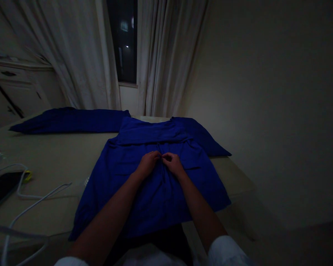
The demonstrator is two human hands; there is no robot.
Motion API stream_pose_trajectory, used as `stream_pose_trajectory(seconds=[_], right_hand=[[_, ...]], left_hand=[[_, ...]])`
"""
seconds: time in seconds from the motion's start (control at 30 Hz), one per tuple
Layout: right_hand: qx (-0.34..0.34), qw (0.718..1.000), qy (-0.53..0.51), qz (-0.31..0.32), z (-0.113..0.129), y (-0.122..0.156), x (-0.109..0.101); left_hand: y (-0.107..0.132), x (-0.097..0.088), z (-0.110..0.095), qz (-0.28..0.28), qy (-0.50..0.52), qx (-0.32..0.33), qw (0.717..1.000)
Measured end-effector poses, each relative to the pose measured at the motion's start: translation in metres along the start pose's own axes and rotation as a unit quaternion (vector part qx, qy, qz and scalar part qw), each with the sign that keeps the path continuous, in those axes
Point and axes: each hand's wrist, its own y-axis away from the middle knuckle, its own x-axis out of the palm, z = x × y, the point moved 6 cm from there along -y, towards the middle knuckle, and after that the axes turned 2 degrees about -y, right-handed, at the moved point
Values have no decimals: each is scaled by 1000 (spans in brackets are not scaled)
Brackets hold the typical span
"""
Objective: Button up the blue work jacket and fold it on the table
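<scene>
A blue long-sleeved garment is spread over the table, its lower edge hanging past the near side. One sleeve stretches left; the other sleeve angles off to the right. Both hands meet over the middle of the garment, at a dark blue drawstring whose ends hang down. My left hand pinches at the drawstring with its fingertips. Close beside it, my right hand pinches there too. The fingertips nearly touch, and the exact hold between them is too dark to make out.
On the left of the table lie a dark phone-like device with a yellow piece at its corner and a looping white cable. Behind stand curtains, a window and a cabinet. A wall bounds the right.
</scene>
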Motion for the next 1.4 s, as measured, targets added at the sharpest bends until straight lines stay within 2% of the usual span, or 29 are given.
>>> stream_pose_trajectory(seconds=[0.2, 0.47, 0.7, 0.93, 1.07, 1.13, 1.3, 1.4], right_hand=[[-14, 999, 35, -16, -2, -1, 0], [-21, 997, 77, 14, -1, -1, 1], [-33, 991, 127, 7, 6, 2, 3], [-68, 988, 141, -1, 15, 5, 4], [-78, 982, 169, -15, 16, 5, 4], [-76, 983, 167, -22, 15, 5, 3], [-61, 990, 129, -9, 9, 2, 3], [-58, 990, 129, 0, 7, 1, 4]], left_hand=[[1, -4, -4, 12, 7, 21, 1000], [4, -5, -6, 13, 43, 12, 999], [2, 1, 6, 2, 123, -23, 992], [-1, 1, 10, -15, 144, -20, 989], [-1, 1, 7, 9, 156, -5, 988], [0, 1, 5, 25, 131, 0, 991], [3, 2, 5, 33, -21, -4, 999], [5, 2, 4, 31, -54, -13, 998]])
